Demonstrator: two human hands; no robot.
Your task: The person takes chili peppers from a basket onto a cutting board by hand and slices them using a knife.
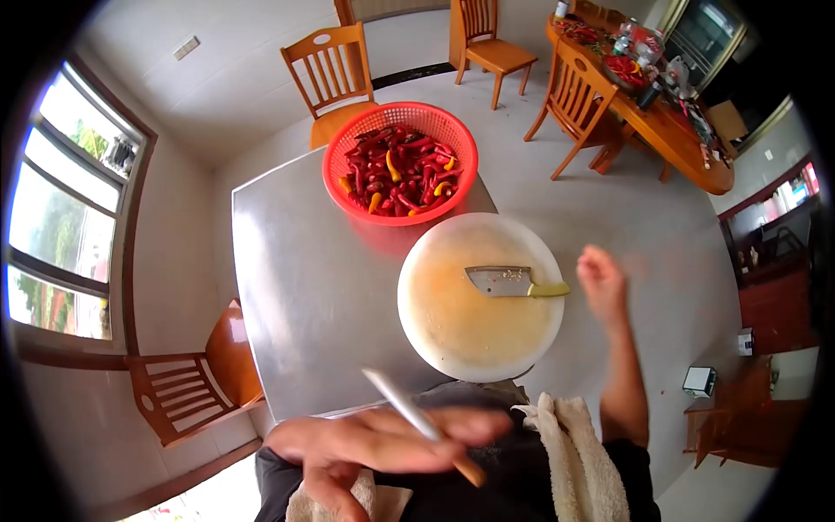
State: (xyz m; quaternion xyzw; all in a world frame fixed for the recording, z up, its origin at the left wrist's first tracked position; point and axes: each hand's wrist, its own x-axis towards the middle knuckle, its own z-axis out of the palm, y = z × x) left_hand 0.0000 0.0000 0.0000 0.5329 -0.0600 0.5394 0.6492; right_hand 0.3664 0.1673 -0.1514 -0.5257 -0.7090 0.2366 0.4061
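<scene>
A cigarette point(402, 403) with a white body and an orange-brown filter sits between the fingers of my left hand point(374, 445), close to my body below the table. My right hand point(604, 283) is raised to the right of the round white cutting board point(474, 344), clear of it. Its fingers are curled together, slightly blurred, and nothing shows in them. On the board lies a cleaver point(503, 281) with a yellow-green handle, which points right toward my right hand. Small pale seeds stick to the blade, and neither hand touches it.
A red plastic basket point(333, 187) full of red and some yellow chilies stands behind the board on the metal table point(300, 270). Wooden chairs point(335, 74) are around it. A wooden dining table point(661, 130) at the far right carries clutter. Towels point(587, 452) hang over my front.
</scene>
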